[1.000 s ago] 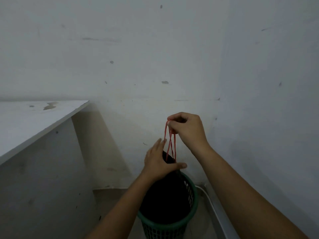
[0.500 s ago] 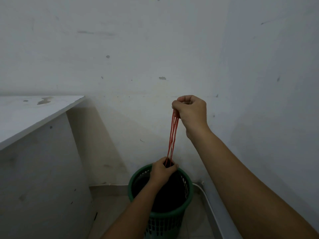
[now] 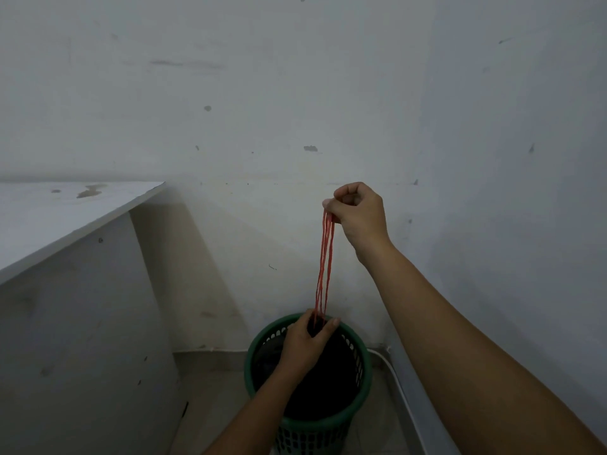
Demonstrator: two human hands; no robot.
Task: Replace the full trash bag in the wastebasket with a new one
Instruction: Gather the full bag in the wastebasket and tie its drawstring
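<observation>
My right hand [image 3: 359, 213] is raised well above the wastebasket [image 3: 308, 425], fingers curled and pinching the tops of the red drawstrings [image 3: 325, 267], which run taut straight down to the bag's mouth. I judge I hold them high like this to cinch the opening closed before the bag comes out. My left hand [image 3: 303, 344] is down at the rim, fingers wrapped round the gathered neck of the black trash bag [image 3: 328, 382], probably to keep the bag down while the strings pull against it. The two hands are well apart, one above the other, joined only by the strings. The full bag sits inside the green basket, which stands on the floor in the corner between the white desk [image 3: 65, 218] on the left and the wall [image 3: 509, 159]. No new bag is in view.
</observation>
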